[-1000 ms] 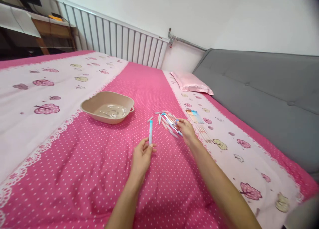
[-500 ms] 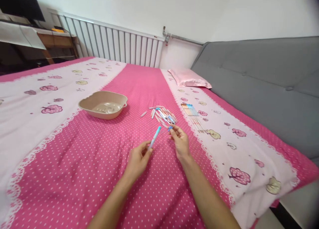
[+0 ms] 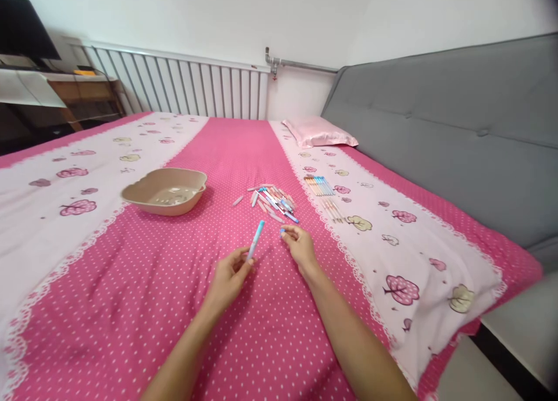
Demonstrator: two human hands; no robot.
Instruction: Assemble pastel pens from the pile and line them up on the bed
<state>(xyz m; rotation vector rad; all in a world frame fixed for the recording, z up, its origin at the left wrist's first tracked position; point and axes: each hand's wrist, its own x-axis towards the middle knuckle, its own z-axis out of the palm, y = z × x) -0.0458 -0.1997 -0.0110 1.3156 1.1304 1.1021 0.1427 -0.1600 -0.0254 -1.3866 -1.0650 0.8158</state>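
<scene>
My left hand (image 3: pixel 231 275) is closed around the lower part of a marker pen (image 3: pixel 256 238), which tilts upward with its light blue end on top. To the right, my right hand (image 3: pixel 301 251) pinches a small blue cap (image 3: pixel 282 232) between its fingertips. Cap and pen are apart. Just beyond both hands lies a loose pile of marker pens (image 3: pixel 274 201) in pinks, whites and blues, and a blue-ended pen (image 3: pixel 291 217) shows at its near edge. A row of brown, orange and blue marker pens (image 3: pixel 320 186) lies to the right, with several pale pens (image 3: pixel 332 209) below it.
A beige plastic basin (image 3: pixel 163 208) stands left of the pile on the pink dotted bedspread (image 3: pixel 143 308). Farther back are a pink pillow (image 3: pixel 320 132), a grey padded headboard (image 3: pixel 449 116) and a white slatted radiator (image 3: pixel 174 84). A desk with a monitor (image 3: pixel 26 32) is at far left.
My view has turned slightly, so the scene sits farther left. My right hand has drawn a little back from the pile, uncovering the blue-ended pen. Both hands keep their hold.
</scene>
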